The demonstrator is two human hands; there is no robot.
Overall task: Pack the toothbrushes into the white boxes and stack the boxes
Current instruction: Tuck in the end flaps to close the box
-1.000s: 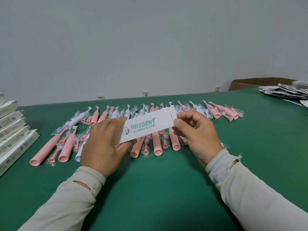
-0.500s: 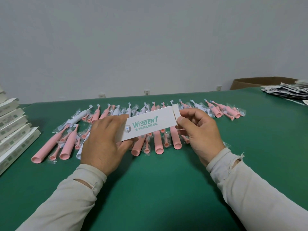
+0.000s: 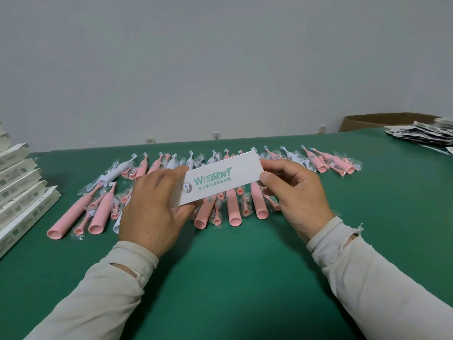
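Both hands hold one white toothbrush box (image 3: 221, 180) printed "WISDENT" above the green table (image 3: 245, 278): the left hand (image 3: 153, 207) grips its left end, and the right hand (image 3: 297, 192) pinches its right end between thumb and fingers. Behind and under the box, pink and white toothbrushes (image 3: 232, 207) in clear wrappers lie in a row on the table. A stack of white boxes (image 3: 19, 190) stands at the left edge.

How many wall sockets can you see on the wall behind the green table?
3, all low on the wall, just above the table's far edge: left socket, middle socket, right socket near the cardboard box. More may be hidden behind that box.
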